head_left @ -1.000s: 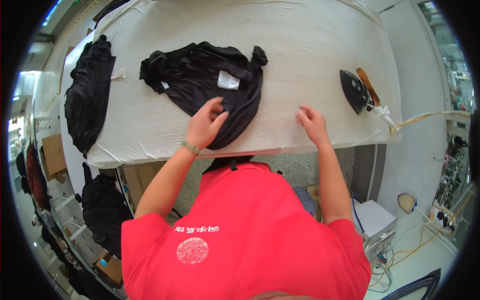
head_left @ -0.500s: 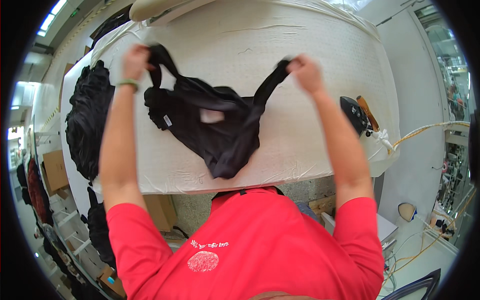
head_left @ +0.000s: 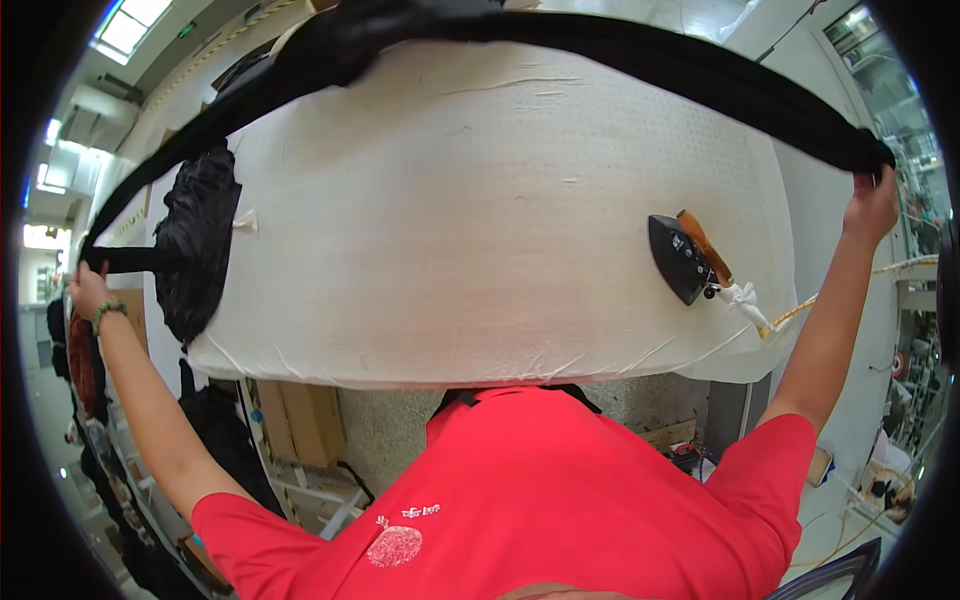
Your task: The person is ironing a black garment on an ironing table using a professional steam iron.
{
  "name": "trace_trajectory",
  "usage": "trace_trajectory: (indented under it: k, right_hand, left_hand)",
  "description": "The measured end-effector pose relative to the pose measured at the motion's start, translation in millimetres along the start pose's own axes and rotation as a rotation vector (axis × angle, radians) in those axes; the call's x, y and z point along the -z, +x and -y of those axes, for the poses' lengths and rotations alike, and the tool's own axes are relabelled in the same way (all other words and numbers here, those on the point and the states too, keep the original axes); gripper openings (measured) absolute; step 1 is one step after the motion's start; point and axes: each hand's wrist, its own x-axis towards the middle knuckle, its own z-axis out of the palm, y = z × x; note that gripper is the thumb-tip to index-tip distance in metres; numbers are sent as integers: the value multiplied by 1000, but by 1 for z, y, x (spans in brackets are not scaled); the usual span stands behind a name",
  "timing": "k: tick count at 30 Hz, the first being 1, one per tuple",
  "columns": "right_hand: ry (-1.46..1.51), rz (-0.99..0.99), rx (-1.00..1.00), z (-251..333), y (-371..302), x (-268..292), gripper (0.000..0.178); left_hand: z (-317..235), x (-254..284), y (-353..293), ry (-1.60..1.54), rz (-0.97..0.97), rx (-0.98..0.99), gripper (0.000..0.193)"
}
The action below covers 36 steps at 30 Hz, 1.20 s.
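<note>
A black garment point(head_left: 650, 70) is stretched wide between my two hands, arching over the far side of the table, with its bunched middle partly cut off by the top of the view. Far out to the left, my left hand point(head_left: 90, 290) is closed on one end of it; a short dark strip runs from there across the pile of black cloth point(head_left: 200, 240). My right hand point(head_left: 873, 208), raised at the far right, grips the other end, which is gathered at the fingers.
A padded white-covered table point(head_left: 450, 240) fills the middle. On its right side rests a black iron point(head_left: 690, 260) with a wooden handle, joined to a yellow-white cord point(head_left: 800, 310). Cardboard boxes point(head_left: 300, 420) stand under the near edge on the left.
Both hands have swung far outward, the left to the left and the right to the right. The black garment has risen off the table and is pulled out long.
</note>
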Motion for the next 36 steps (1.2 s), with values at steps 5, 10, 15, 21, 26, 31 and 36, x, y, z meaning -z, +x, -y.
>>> trace_trajectory:
  k: [5,10,15,21,26,31,36]
  right_hand:
    - [63,79,-408,-44,-63,97,32]
    - [-159,224,-507,-71,-142,195,29]
    - [-189,11,-486,-72,-116,277,31]
    - [-343,74,-472,-57,-131,298,28]
    - [-837,696,-787,-43,-172,246,29]
    - [-977,960,-601,-51,-209,192,29]
    - [-840,962,-322,-57,-213,134,29]
  left_hand:
    - [89,27,-126,281,341,133,34]
    - [90,9,-348,210,455,337,32]
    - [12,8,-319,102,93,271,31]
    - [-83,-50,-226,650,35,-364,48]
    - [-101,-158,-281,710,566,-597,64]
    - [-85,-94,-525,231,1046,-601,30]
    - [-81,-11,-706,254,1264,-935,29]
